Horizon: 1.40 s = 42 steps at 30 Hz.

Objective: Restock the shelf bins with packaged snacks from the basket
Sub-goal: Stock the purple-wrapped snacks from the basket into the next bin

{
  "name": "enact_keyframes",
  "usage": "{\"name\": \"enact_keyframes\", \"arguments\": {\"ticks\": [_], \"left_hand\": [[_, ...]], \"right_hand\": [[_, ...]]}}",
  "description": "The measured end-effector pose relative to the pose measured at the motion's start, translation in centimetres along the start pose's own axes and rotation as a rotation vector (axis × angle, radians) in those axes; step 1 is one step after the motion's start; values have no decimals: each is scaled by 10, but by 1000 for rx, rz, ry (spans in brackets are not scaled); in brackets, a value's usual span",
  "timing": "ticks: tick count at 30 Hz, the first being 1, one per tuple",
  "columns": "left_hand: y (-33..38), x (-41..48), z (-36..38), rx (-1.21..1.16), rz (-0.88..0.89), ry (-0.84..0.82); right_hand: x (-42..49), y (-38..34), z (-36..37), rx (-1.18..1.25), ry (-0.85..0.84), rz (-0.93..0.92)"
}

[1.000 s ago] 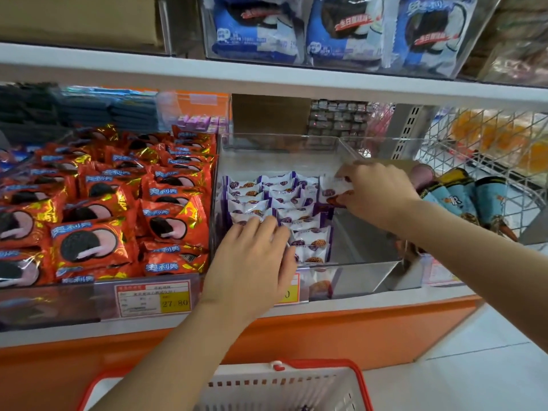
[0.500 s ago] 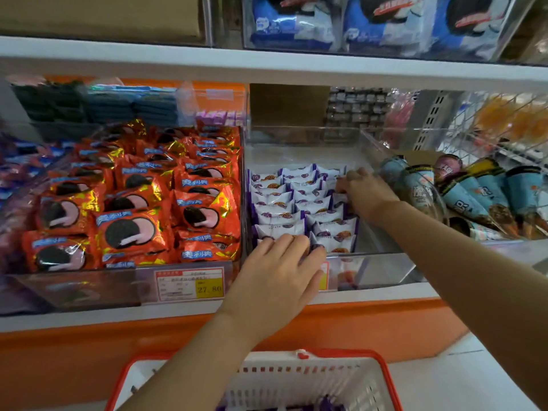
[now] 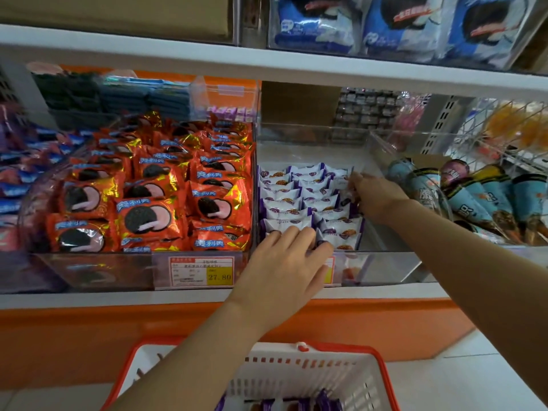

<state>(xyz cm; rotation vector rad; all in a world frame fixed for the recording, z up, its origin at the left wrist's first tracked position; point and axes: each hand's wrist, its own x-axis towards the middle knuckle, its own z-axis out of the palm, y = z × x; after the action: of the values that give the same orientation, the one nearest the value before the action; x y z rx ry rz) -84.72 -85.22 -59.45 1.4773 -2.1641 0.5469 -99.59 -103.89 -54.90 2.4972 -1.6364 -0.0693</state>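
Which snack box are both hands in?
The middle bin of white-and-purple packets: left hand and right hand reach into it, not the orange-packet bin or cone bin.

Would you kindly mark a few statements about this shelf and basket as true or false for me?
1. The left hand rests on the front white-and-purple packets. True.
2. Those packets fill the clear bin wall to wall. False: bare floor shows at its right and back.
3. The red cookie packets lie in the bin to the left. True.
4. The basket is empty. False: purple packets show in it.
5. The right hand is down in the basket. False: it is at the right edge of the packet rows in the bin.
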Motion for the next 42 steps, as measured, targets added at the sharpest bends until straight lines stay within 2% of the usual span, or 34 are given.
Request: {"name": "enact_keyframes", "arguments": {"ticks": [4,7,11,14,17,19,24,27,32,38,42], "left_hand": [[8,0,-8,39,-46,-22],[15,-2,-14,95,-71,-41],[28,-13,-18,124,-142,-154],[38,-29,-19,164,-133,-94],[46,-55,-11,207,-111,-105],[50,-75,-2,197,-95,-182],[53,-123,20,132,-116,-344],[47,-151,38,117,-171,-420],[39,-203,71,42,-272,-566],[40,-256,106,-106,-406,-931],[41,-283,128,-205,-347,-1073]], "right_hand": [[-19,-1,-5,110,47,57],[-46,-1,-9,268,199,60],[-91,8,-4,311,384,-72],[-124,14,9,355,376,-154],[-150,16,31,257,386,-275],[-166,15,41,281,384,-296],[-205,-1,69,276,500,-403],[-220,-17,102,282,397,-443],[-242,-47,171,367,57,-479],[-256,-89,243,389,-469,-423],[-260,-113,286,421,-695,-365]]}}
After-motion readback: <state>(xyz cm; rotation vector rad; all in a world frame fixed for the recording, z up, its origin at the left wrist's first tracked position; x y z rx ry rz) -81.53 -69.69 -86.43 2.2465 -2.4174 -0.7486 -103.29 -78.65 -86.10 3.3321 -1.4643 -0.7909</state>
